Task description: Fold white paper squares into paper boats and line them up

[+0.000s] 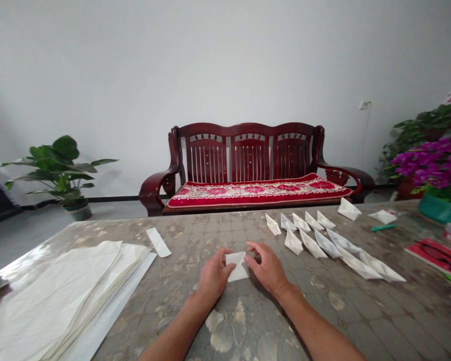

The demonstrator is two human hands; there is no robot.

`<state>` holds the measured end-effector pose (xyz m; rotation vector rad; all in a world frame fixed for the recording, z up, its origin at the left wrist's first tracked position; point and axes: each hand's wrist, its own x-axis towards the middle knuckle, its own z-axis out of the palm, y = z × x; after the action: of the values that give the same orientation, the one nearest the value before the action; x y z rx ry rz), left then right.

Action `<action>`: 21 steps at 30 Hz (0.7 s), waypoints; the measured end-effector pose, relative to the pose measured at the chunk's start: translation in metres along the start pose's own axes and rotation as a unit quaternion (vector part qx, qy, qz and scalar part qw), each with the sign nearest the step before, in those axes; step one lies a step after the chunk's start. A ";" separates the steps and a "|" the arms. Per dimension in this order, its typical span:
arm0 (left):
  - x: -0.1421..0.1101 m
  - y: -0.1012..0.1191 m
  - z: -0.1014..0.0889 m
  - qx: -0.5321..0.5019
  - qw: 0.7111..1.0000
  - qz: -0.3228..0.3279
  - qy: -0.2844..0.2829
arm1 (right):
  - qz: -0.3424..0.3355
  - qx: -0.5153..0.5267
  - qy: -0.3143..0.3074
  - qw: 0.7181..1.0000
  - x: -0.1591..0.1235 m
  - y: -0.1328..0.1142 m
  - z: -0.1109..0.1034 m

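Observation:
A small folded piece of white paper (237, 268) is held just over the patterned tabletop, between my two hands. My left hand (216, 271) grips its left edge, thumb on top and fingers behind. On the opposite side, my right hand (265, 265) pinches the upper right corner between thumb and fingers. Some fingertips are hidden behind the paper. To the right of my hands stand several folded paper boats (311, 243) in rows. A narrow white paper strip (159, 242) lies to the left, beyond my left hand.
A stack of large white paper sheets (60, 291) covers the table's left side. At the right are a green pen (383, 227), a red book (436, 255) with dark glasses on it, and purple flowers (434, 163) in a teal pot. A wooden bench (250, 150) stands beyond the table.

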<state>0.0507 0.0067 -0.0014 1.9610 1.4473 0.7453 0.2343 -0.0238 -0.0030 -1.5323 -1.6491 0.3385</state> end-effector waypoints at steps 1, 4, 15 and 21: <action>0.002 -0.003 0.001 -0.036 0.999 -0.004 0.023 | 0.010 0.027 0.003 1.000 0.000 0.003 0.001; 0.006 -0.012 0.005 -0.165 0.985 0.006 0.055 | 0.036 0.088 -0.001 0.995 0.001 0.009 0.006; 0.000 0.000 0.003 -0.067 0.995 0.067 0.038 | -0.087 -0.039 -0.008 0.995 -0.004 -0.011 -0.005; -0.013 0.014 -0.006 0.072 0.977 0.193 0.061 | -0.193 -0.196 -0.001 0.961 -0.006 -0.014 -0.007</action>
<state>0.0526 -0.0084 0.0117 2.3847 1.2280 0.9665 0.2290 -0.0342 0.0084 -1.4339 -2.0532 -0.2097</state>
